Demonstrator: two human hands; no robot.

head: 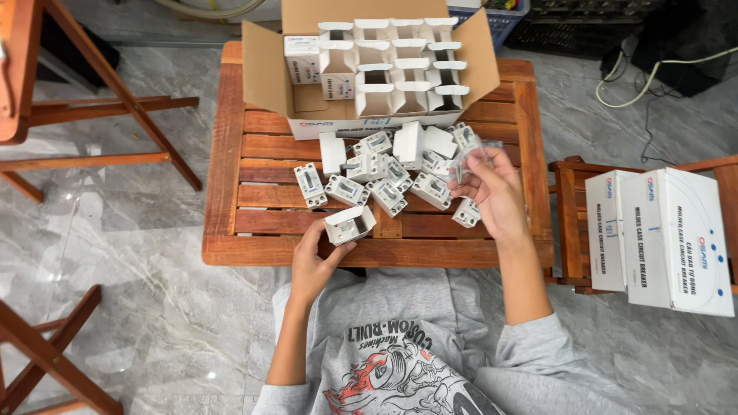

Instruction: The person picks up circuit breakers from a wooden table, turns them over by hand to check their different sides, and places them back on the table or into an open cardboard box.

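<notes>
Left hand (311,261) closed around small open white carton (350,225) at near edge of slatted wooden surface (254,250), long axis left-right, open mouth facing up toward camera. Right hand (496,192) pinching clear plastic bag (470,157) above loose white circuit breakers (388,180).

Open brown carton (369,69) of small white boxes (400,77) at table's (231,192) far edge; two white cartons (661,238) on right-hand chair (565,223).
</notes>
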